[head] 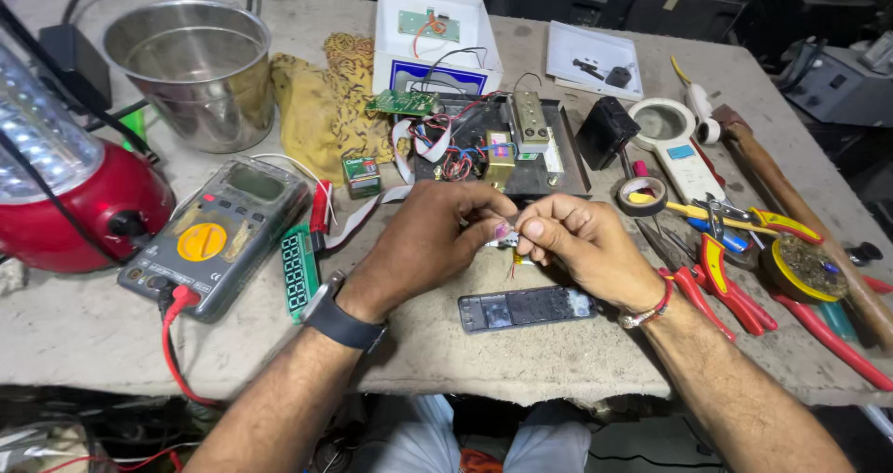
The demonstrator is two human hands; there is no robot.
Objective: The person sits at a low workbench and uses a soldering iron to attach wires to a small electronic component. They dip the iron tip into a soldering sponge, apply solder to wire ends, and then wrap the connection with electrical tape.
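Note:
My left hand (423,240) and my right hand (581,240) meet over the middle of the workbench. Their fingertips pinch a small electronic part (507,236) with thin wires hanging below it. A dark watch sits on my left wrist, a red thread band on my right. Just below my hands lies a small dark oblong panel (526,307) flat on the bench. Behind my hands stands an opened device (498,147) with circuit boards and coloured wires.
A multimeter (219,240) with red leads lies at left, next to a green display board (299,270). A steel bucket (200,68), red lantern (70,185) and yellow cloth (326,101) sit behind. Red-handled pliers (730,292), tape roll (644,196), magnifier (672,133) and hammer (791,199) crowd the right.

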